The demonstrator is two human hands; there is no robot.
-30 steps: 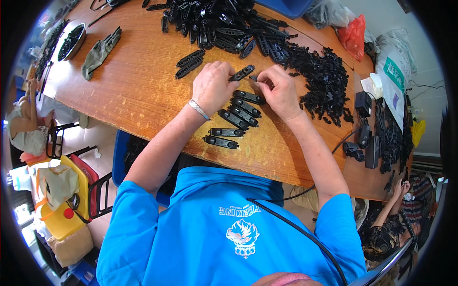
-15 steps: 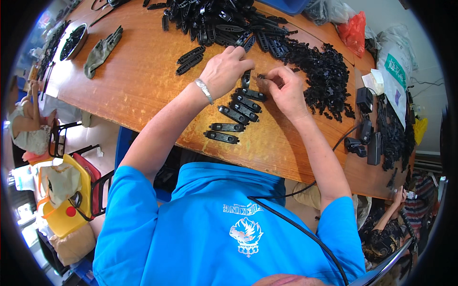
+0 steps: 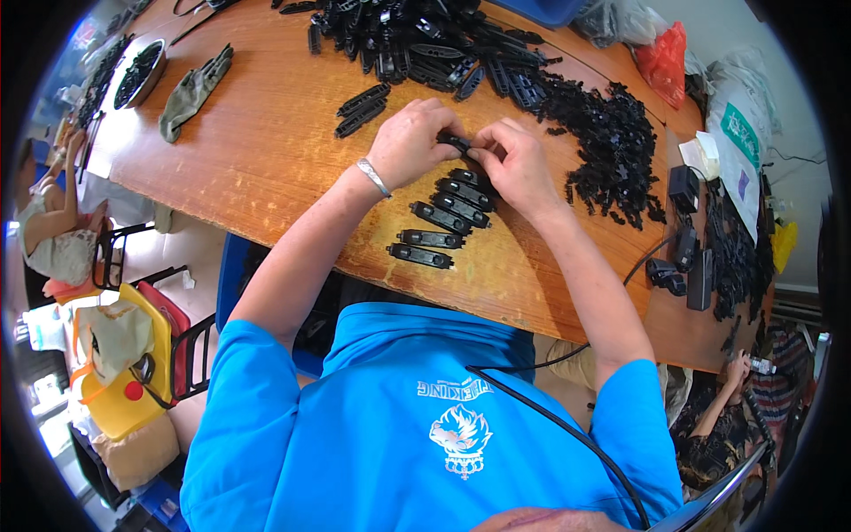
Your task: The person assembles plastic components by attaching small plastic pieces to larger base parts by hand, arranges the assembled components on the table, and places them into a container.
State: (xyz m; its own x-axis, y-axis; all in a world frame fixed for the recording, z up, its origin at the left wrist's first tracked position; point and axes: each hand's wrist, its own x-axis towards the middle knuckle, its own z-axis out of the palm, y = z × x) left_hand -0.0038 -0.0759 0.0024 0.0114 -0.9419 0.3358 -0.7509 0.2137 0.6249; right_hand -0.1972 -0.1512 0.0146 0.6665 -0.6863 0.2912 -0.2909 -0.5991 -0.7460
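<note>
A long black plastic part [image 3: 454, 142] is held between my two hands above the wooden table [image 3: 266, 151]. My left hand [image 3: 412, 142] grips its left end with closed fingers. At the other end, the fingers of my right hand [image 3: 514, 160] pinch it; whether a smaller piece sits in that pinch is hidden. Just below my hands, several similar black plastic parts [image 3: 439, 217] lie in a loose column toward the table's near edge. Two more long black parts [image 3: 362, 111] rest side by side left of my left hand.
Beyond my hands is a large heap of long black parts [image 3: 417, 44]. Small black pieces [image 3: 612, 151] are piled to the right. A grey glove [image 3: 195, 93] and a bowl of black pieces [image 3: 140, 75] lie at left. Black adapters [image 3: 683, 244] and a cable sit at right. Other people work on both sides.
My right hand has moved left and up to meet the black part, which my left hand has lifted and turned. The hands are now together on it.
</note>
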